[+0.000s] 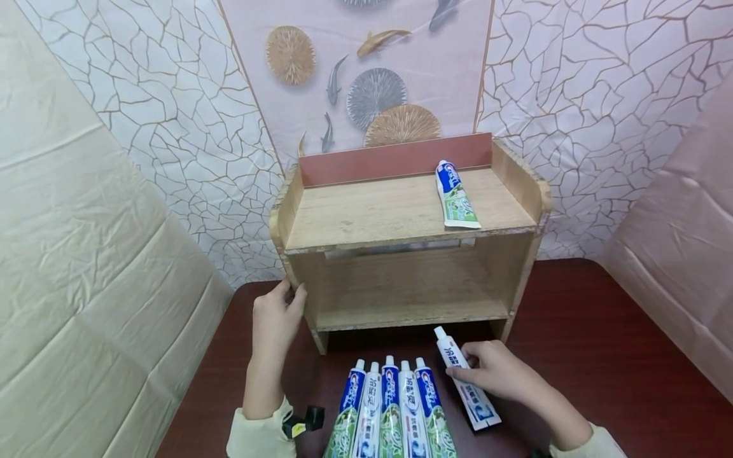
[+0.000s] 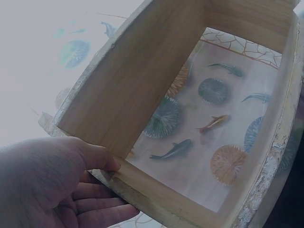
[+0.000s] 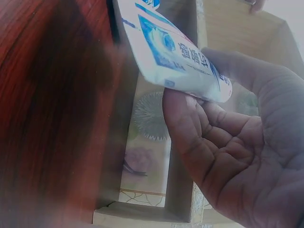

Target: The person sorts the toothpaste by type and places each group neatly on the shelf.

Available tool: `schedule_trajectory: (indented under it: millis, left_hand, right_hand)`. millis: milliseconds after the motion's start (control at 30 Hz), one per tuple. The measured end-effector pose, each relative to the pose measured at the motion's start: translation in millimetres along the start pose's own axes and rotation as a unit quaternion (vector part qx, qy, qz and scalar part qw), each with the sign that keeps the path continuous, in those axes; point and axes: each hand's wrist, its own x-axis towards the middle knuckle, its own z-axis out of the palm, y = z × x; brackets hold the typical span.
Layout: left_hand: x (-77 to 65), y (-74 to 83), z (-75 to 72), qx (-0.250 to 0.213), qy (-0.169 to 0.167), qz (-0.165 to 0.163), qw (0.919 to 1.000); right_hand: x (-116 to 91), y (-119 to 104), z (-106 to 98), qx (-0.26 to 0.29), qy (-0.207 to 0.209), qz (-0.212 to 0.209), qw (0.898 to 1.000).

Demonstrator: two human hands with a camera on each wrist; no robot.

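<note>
My right hand (image 1: pixel 495 371) pinches a white toothpaste tube (image 1: pixel 467 388) between thumb and fingers, just in front of the shelf's lower right side. The tube's cap points away toward the shelf, and its blue-printed end (image 3: pixel 164 45) fills the top of the right wrist view. My left hand (image 1: pixel 277 318) grips the left side panel of the small wooden shelf (image 1: pixel 395 318), thumb on the inner face in the left wrist view. A blue-and-green toothpaste tube (image 1: pixel 457 197) lies on the upper board, toward its right end.
Several toothpaste tubes (image 1: pixel 390 407) lie side by side on the dark red table (image 1: pixel 578 331), white ones alternating with blue-green ones, caps toward the shelf. A patterned cloth (image 1: pixel 395 70) hangs behind. Pale fabric walls (image 1: pixel 86 267) flank the table.
</note>
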Motion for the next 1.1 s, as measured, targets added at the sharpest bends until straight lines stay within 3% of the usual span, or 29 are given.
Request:
schedule_trajectory:
  millis: [267, 1100]
  left_hand:
    - [0.3, 0.8, 0.2, 0.003, 0.006, 0.004, 1.0000]
    - [-0.5, 1.3, -0.1, 0.001, 0.003, -0.003, 1.0000]
  right_hand:
    - [4, -1, -3, -0.013, 0.023, 0.006, 1.000]
    - [25, -5, -20, -0.018, 0.041, 0.027, 0.999]
